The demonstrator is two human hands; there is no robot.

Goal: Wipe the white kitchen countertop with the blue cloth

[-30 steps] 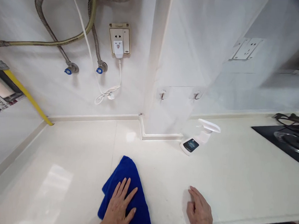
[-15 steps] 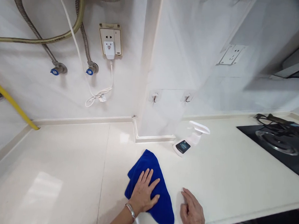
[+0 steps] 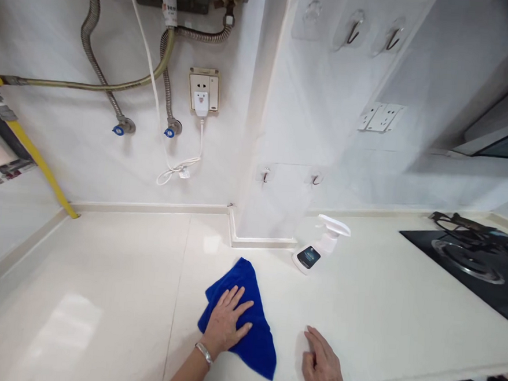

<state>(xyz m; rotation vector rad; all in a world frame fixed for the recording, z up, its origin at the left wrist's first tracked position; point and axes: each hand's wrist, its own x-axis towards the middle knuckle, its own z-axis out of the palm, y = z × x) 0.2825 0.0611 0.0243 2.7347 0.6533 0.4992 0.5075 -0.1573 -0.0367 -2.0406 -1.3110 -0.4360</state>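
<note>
My left hand point(image 3: 224, 323), with a silver bangle at its wrist, lies flat on a blue cloth point(image 3: 258, 336). Its fingers are spread and press the cloth against the pale countertop point(image 3: 117, 285). The cloth is creased, with a pointed corner towards the wall and another towards the front edge. To the right of the cloth, my right hand point(image 3: 323, 366) rests near the counter's front edge. It holds nothing that I can see; its fingers are loosely extended and the thumb is apart. Beyond both hands stands a white spray bottle point(image 3: 327, 242) with a dark label.
A wall column point(image 3: 274, 209) with clear hooks juts onto the counter. At right lies a black gas hob point(image 3: 458, 257). A yellow pipe point(image 3: 42, 167) meets the counter at far left. A plugged-in white cord point(image 3: 200, 146) hangs from the wall socket point(image 3: 209, 83).
My left hand and the blue cloth have slid a little to the left across the counter. The view has tilted up, showing more of the wall. My right hand has hardly moved.
</note>
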